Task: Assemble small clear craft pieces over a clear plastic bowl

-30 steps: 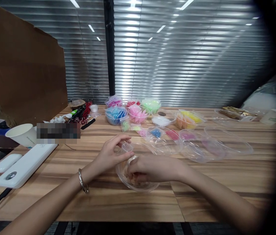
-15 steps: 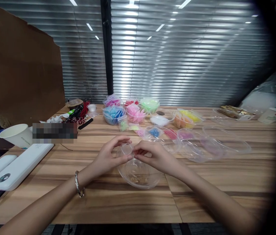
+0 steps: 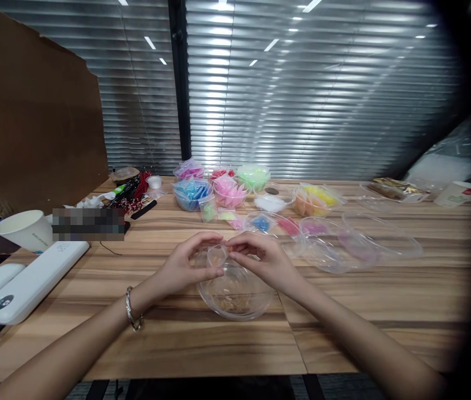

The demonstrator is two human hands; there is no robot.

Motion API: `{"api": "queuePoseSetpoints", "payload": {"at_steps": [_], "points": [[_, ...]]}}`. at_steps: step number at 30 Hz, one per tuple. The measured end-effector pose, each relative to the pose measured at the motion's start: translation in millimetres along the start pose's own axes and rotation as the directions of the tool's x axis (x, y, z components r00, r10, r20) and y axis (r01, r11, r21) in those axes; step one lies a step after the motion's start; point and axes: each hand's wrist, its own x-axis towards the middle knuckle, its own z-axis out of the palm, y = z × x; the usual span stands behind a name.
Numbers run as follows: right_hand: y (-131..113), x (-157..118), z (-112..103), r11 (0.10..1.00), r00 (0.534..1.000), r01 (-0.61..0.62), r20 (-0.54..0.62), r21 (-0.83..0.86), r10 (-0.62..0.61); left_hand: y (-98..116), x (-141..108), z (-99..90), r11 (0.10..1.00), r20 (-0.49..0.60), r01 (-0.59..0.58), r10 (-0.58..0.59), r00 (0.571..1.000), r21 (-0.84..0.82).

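Note:
Between my hands is a small, clear plastic piece [image 3: 217, 255], rounded and see-through; its exact kind is hard to make out. My left hand [image 3: 185, 264] curves around it from the left, thumb below and fingers above. From the right, my right hand [image 3: 263, 256] pinches at its edge, thumb and fingertips together. Just beneath both hands, a clear round plastic bowl [image 3: 235, 315] stands on the wooden table, with some small brownish bits seen through it. A silver bracelet [image 3: 129, 308] circles my left wrist.
Clear bowls of blue pieces [image 3: 192, 191], pink pieces [image 3: 230, 193] and yellow and orange pieces [image 3: 314, 200] stand at the back. Clear lids [image 3: 322, 258] lie to the right. A paper cup [image 3: 24, 230], white power bank [image 3: 30, 283] and cardboard [image 3: 35, 111] are at left.
The clear piece has turned slightly between my fingers. My right fingertips have moved a little up and left over it. The whole view has shifted slightly.

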Motion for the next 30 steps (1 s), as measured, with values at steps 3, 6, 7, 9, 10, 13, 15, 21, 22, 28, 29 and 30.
{"api": "queuePoseSetpoints", "payload": {"at_steps": [3, 6, 7, 9, 10, 13, 15, 21, 22, 28, 29, 30], "points": [[-0.3, 0.9, -0.1, 1.000, 1.000, -0.013, 0.002, 0.002, 0.013, 2.9, -0.4, -1.0, 0.999, 0.017, 0.021, -0.022, 1.000, 0.034], [-0.9, 1.9, -0.5, 1.000, 1.000, -0.020, 0.000, 0.000, 0.020, 6.4, -0.6, -1.9, 0.997, 0.031, 0.044, -0.046, 0.998, 0.063], [-1.2, 2.1, -0.6, 1.000, 1.000, -0.022, -0.001, 0.001, 0.022, 7.3, -0.4, -2.1, 0.997, 0.036, 0.046, -0.048, 0.998, 0.069], [-2.2, 2.1, -1.0, 1.000, 1.000, -0.026, 0.003, 0.008, 0.026, 8.4, 0.0, -2.2, 0.996, 0.046, 0.043, -0.047, 0.998, 0.076], [-2.7, 1.9, -1.2, 1.000, 1.000, -0.027, 0.008, 0.015, 0.026, 8.8, 0.3, -2.2, 0.996, 0.052, 0.042, -0.047, 0.998, 0.080], [-4.7, 0.9, -1.7, 0.999, 0.999, -0.030, 0.021, 0.027, 0.029, 10.2, 1.2, -2.4, 0.995, 0.070, 0.039, -0.045, 0.996, 0.092], [-5.8, 0.5, -2.0, 0.999, 0.999, -0.034, 0.032, 0.026, 0.034, 11.1, 1.5, -2.8, 0.993, 0.081, 0.043, -0.052, 0.995, 0.107], [-6.9, 1.5, -2.8, 1.000, 0.998, -0.001, 0.060, -0.026, 0.003, 12.2, 1.0, -3.9, 0.985, 0.100, 0.053, -0.070, 0.993, 0.165], [-6.8, 1.8, -3.0, 0.999, 0.998, 0.019, 0.060, -0.046, -0.016, 12.4, 0.9, -3.9, 0.984, 0.108, 0.044, -0.063, 0.992, 0.172], [-7.2, 1.9, -4.4, 0.986, 0.990, 0.113, 0.095, -0.124, -0.101, 15.3, 1.7, -4.9, 0.972, 0.121, -0.013, -0.016, 0.993, 0.236], [-7.3, 1.7, -4.5, 0.985, 0.989, 0.115, 0.102, -0.128, -0.102, 15.6, 1.8, -5.0, 0.970, 0.126, -0.019, -0.012, 0.992, 0.242], [-7.3, 1.3, -4.5, 0.985, 0.989, 0.115, 0.109, -0.129, -0.101, 15.8, 2.0, -5.0, 0.969, 0.129, -0.023, -0.009, 0.992, 0.245]]}}
